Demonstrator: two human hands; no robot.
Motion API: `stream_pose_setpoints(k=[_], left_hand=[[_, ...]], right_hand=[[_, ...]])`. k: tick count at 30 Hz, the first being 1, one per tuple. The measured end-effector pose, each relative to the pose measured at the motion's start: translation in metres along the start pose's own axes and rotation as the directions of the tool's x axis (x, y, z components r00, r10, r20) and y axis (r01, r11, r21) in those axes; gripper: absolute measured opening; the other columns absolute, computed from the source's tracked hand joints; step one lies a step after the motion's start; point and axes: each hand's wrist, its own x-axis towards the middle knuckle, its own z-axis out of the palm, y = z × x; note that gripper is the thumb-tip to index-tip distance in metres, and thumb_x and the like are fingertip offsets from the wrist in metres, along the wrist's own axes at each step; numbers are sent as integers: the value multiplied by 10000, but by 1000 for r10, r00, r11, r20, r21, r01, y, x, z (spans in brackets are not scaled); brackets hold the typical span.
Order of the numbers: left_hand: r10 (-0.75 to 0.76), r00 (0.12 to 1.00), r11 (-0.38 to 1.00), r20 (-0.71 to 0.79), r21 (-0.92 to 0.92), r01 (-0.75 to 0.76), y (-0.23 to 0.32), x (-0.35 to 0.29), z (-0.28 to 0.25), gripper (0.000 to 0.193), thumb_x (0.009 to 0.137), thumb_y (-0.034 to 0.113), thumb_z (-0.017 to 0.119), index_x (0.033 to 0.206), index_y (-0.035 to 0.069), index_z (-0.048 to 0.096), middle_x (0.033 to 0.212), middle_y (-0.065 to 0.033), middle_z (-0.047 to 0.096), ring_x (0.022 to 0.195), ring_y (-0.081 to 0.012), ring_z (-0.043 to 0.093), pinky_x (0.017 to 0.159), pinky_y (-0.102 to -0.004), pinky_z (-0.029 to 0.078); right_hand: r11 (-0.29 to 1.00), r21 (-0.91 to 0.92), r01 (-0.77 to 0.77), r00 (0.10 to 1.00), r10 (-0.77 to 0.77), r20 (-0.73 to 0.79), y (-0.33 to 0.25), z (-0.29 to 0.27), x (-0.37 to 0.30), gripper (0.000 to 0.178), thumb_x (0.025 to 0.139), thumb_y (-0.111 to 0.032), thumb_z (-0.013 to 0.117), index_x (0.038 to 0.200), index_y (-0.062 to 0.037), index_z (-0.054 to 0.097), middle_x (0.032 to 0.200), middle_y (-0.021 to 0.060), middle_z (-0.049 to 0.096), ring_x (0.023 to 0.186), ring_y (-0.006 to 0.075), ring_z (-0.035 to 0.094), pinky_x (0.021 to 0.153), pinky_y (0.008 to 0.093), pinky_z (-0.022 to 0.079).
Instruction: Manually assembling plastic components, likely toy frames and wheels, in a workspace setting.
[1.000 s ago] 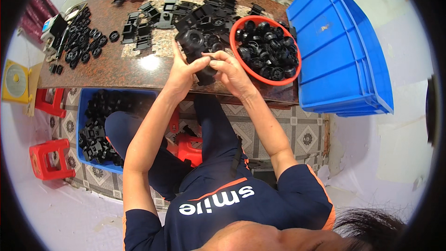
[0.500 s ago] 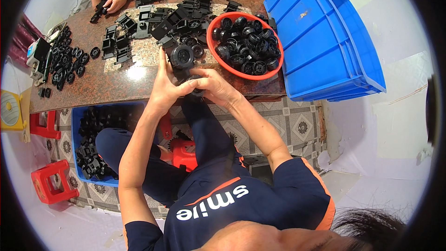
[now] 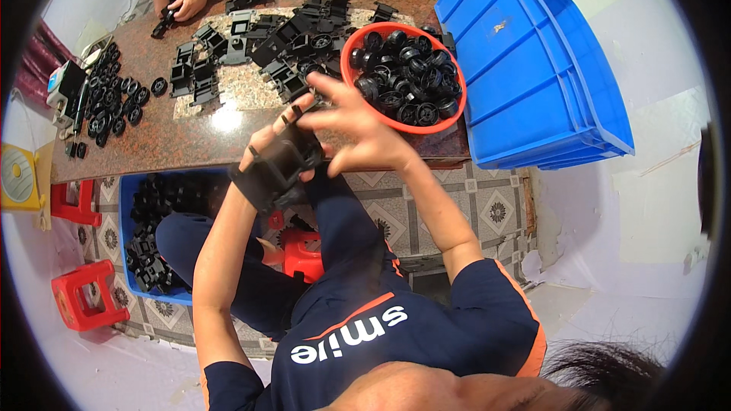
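Note:
My left hand [image 3: 260, 141] grips a black plastic chassis [image 3: 268, 176] over the near edge of the table; its boxy, open frame faces up, and motion blurs it. Beside it, my right hand [image 3: 364, 131] is raised with fingers spread and thumb apart, holding nothing that I can see. Just beyond my hands lie several black plastic frames [image 3: 283, 39]. An orange-red basket [image 3: 421, 130] of black wheels [image 3: 406, 80] stands to the right of them.
Loose black wheels [image 3: 114, 99] cover the table's left end. Across the table, a co-worker's hands [image 3: 186, 4] hold a small black part. A big blue crate [image 3: 525, 61] stands at right. Below are a blue bin [image 3: 156, 297] of black parts and red stools [image 3: 84, 297].
The chassis has been turned over and brought nearer, so its wheels no longer show. My right hand has let go of it and spread its fingers.

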Motion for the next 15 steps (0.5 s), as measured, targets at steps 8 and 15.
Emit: stream_pose_setpoints(k=[8,15], left_hand=[[358,790,804,-497,594,10,-22,20,24,986,694,98,808,1522,180,278,1375,-101,424,1155,-218,497,946,-357,481],[481,732,603,-484,788,124,-24,21,14,1028,639,193,875,1492,111,308,1382,-125,390,1227,-244,444,1023,-352,415]], right_hand=[[683,-141,-717,697,701,-149,104,-41,-34,324,756,-303,784,929,-34,734,825,142,668,767,210,656,718,338,520],[757,59,-650,707,632,-317,58,-41,-21,295,863,-89,682,1149,-14,673,905,67,689,788,124,648,693,275,525]])
